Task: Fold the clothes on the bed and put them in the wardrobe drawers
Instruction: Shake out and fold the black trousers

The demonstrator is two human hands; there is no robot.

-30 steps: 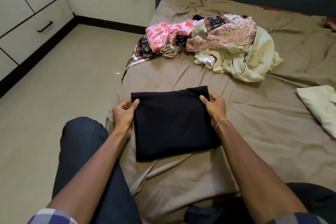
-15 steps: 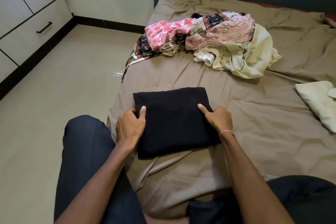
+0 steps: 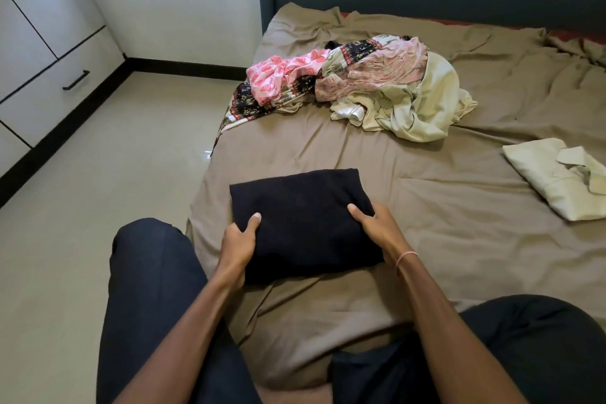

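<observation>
Hands (image 3: 237,239) (image 3: 380,233) slid down garment (image 3: 305,223); pile (image 3: 377,85) beyond.

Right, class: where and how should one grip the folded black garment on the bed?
Take the folded black garment by its left and right edges, from both sides, thumbs on top, as the left hand and right hand do. It lies flat and limp, so two-sided support likely keeps the folds.

Folded garment (image 3: 305,200), between left hand (image 3: 237,238) and right hand (image 3: 377,229): matt black cloth. Bedsheet (image 3: 426,207) beneath them: matt brown cloth, creased. Floor (image 3: 98,174) left of the left hand: smooth, glossy.
</observation>
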